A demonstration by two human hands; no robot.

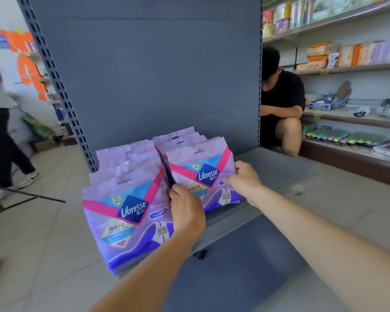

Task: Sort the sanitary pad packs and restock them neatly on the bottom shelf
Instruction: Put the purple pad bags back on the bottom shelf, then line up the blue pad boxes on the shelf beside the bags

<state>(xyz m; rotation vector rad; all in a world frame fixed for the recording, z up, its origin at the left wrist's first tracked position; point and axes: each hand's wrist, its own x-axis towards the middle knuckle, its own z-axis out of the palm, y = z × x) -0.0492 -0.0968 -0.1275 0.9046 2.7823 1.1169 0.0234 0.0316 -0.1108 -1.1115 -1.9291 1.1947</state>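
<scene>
From the head camera, my right hand [243,179] had its fingers curled round the right edge of the front pack of the right row [203,176]. My left hand [185,210] was tucked into the gap at that pack's left edge; whether it closed on the edge, I could not tell. Both rows stood upright on the bottom shelf [225,219], the left row [126,221] just beside and nearer the front edge.

I judged this the straightening step. The next move called for squaring that pack against those behind it and levelling the two fronts.

The grey back panel [144,75] rose behind. A crouching person [282,104] and side shelves [351,68] sat right, a standing person [0,131] left, none blocking me.
</scene>
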